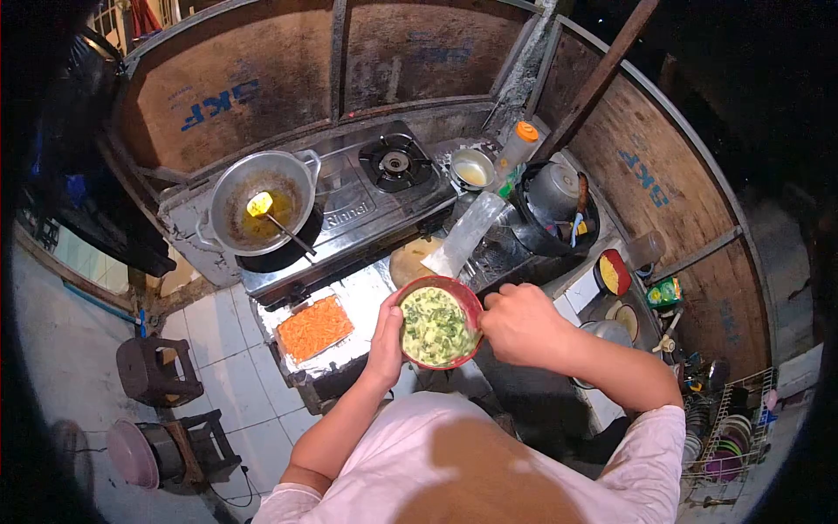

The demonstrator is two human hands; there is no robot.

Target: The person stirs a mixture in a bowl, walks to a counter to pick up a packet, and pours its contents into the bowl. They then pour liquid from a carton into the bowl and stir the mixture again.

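My left hand (386,342) is closed around the left side of a red bowl (466,299), tilted towards me. Inside is a pale yellow-green batter with chopped green leaves (435,327). At the bowl's right rim my right hand (522,324) makes a fist; whatever it grips is mostly hidden by the fingers. Left of the bowl lies a tray of shredded orange carrot (315,329) on a foil-like surface. Behind the bowl are a round wooden board (410,261) and a clear plastic bag (467,234).
A wok (229,188) with oil and a turner (284,230) sits on the two-burner stove (336,196). Right of it stand a small pot (472,168), an orange-lidded bottle (519,148) and a dark basin with pots (521,210). Stools (157,371) are at left, a dish rack (733,424) at right.
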